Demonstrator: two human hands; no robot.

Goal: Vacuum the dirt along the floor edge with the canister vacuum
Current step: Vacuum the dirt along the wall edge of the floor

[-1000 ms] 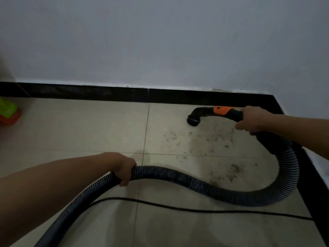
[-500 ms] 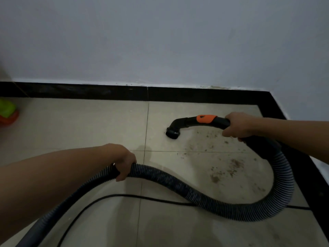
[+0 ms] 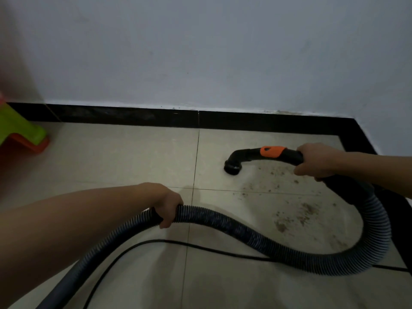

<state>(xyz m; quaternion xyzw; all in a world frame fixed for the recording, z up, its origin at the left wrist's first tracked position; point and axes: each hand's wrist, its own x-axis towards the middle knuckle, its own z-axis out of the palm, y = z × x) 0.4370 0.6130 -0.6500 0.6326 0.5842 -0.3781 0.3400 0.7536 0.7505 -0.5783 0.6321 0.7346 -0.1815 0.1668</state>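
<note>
A black ribbed vacuum hose [image 3: 256,237] snakes over the beige tiled floor [image 3: 124,166]. My left hand [image 3: 169,206] grips the hose near its middle. My right hand [image 3: 316,161] grips the black handle with an orange collar [image 3: 273,151]. The bent nozzle [image 3: 233,167] points down at the tile, left of the brown dirt specks [image 3: 296,215] scattered in the corner. The canister is out of sight.
A black baseboard [image 3: 133,118] runs under the white wall [image 3: 200,52] and turns toward me at the right corner. A thin black power cord [image 3: 200,247] lies across the floor beneath the hose. A green and orange plastic object [image 3: 22,134] sits at far left.
The nozzle has swept from near the baseboard leftward and toward me, over the scattered dirt. Fewer specks lie near the wall. My left hand has stayed on the hose.
</note>
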